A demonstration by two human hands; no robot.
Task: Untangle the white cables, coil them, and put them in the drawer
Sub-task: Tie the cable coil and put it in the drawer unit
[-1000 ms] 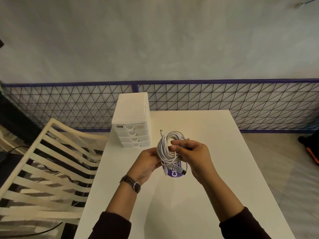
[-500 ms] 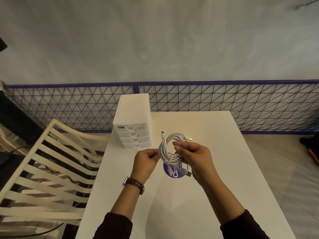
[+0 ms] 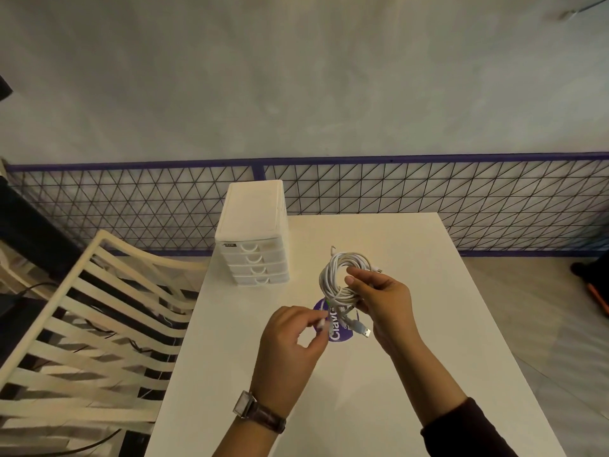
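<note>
Head view: the right hand (image 3: 384,306) curls its fingers round the coil of white cables (image 3: 336,275), held above the worktop (image 3: 412,374). The left hand (image 3: 290,339) pinches a loose cable end (image 3: 321,323) between thumb and fingertips. The drawer unit (image 3: 253,239) stands behind, its drawers closed.

We look down on a white worktop (image 3: 412,390) set against a plain, pale plaster wall (image 3: 296,77) in dim, even light. Along the wall's foot runs a low wire-mesh railing (image 3: 428,189) with a purple top bar. To our left stands a cream slatted chair (image 3: 82,324) — to our right, pale floor (image 3: 543,308).
</note>
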